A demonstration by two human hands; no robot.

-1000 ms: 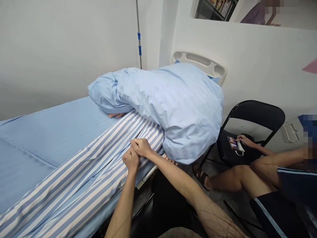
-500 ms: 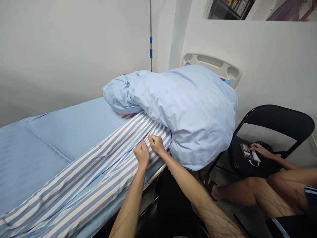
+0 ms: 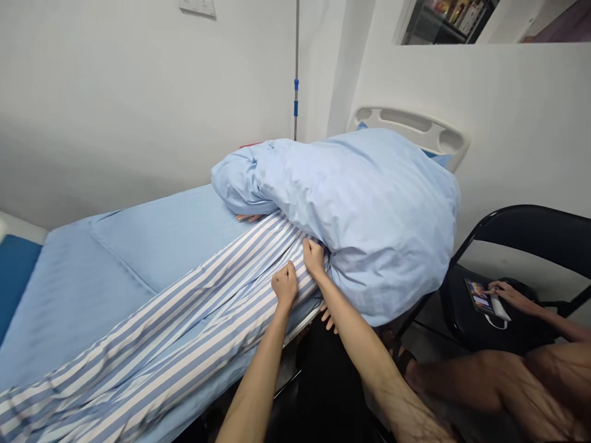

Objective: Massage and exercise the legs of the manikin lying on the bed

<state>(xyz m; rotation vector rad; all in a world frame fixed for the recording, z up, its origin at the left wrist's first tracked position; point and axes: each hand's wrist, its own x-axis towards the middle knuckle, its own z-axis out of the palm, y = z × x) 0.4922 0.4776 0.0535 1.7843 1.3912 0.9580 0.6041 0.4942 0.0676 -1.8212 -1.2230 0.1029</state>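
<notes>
My left hand (image 3: 285, 283) is closed in a fist over the striped trousers (image 3: 203, 314) of a figure lying on the bed, at the near thigh. Farther up the same thigh, close to the quilt's edge, my right hand (image 3: 314, 255) is a fist as well. No cloth shows pinched in either one. Whether the fists press on the leg or hover just above it I cannot tell. The light blue quilt (image 3: 364, 209) is heaped over the figure's upper body. Fingers (image 3: 249, 218) of the figure stick out at its far side, and more fingers (image 3: 329, 318) at its near side.
The bed sheet (image 3: 170, 227) is blue, and a pale headboard (image 3: 415, 123) stands at the back right. Against the wall rises a thin metal pole (image 3: 296, 49). To the right, another person's hand (image 3: 512, 295) touches a phone (image 3: 479, 296) on a black chair (image 3: 530, 234).
My fists have moved apart a little; the right one has gone up the thigh towards the quilt. The camera has turned somewhat left. Fingers at the quilt's near side have come into view.
</notes>
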